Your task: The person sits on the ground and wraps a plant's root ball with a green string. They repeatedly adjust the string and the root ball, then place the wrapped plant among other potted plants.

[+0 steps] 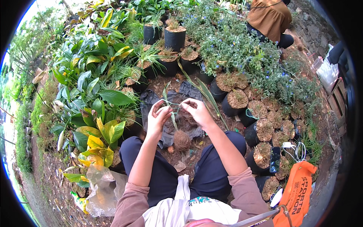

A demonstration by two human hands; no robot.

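A thin pale-green plastic string (171, 103) stretches between my two hands above the ground. My left hand (158, 115) pinches one part of it between thumb and fingers. Opposite, my right hand (196, 110) grips the string with its fingertips. Below them a round ball of brown fibre (182, 140) rests on the ground between my legs. A narrow variegated leaf (174, 121) rises from the ball, passing behind my left fingers. Under and behind the hands lies a crumpled black plastic sheet (150, 98) with loose brown fibre on it.
Black grow bags (175, 39) ring the space ahead. Broad-leaved plants (113, 98) crowd the left, blue-flowered plants (249, 51) the right. A phone (274, 159), white cable (300, 151) and orange bag (296, 187) lie at right. Clear plastic (103, 190) lies left. Another person (269, 20) sits far right.
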